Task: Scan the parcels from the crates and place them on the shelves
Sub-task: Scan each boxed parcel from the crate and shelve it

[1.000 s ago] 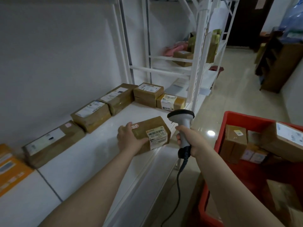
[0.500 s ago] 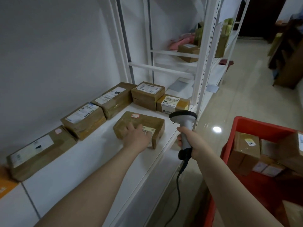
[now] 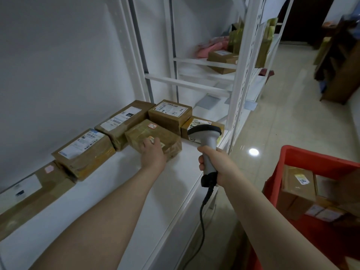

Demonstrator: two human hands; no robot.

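Parcel (image 3: 155,131) slid back beside the row, under left hand (image 3: 153,155).

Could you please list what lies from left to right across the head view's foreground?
Brown taped cardboard parcel under the left hand, grey handheld barcode scanner gripped by the right hand, red plastic crate.
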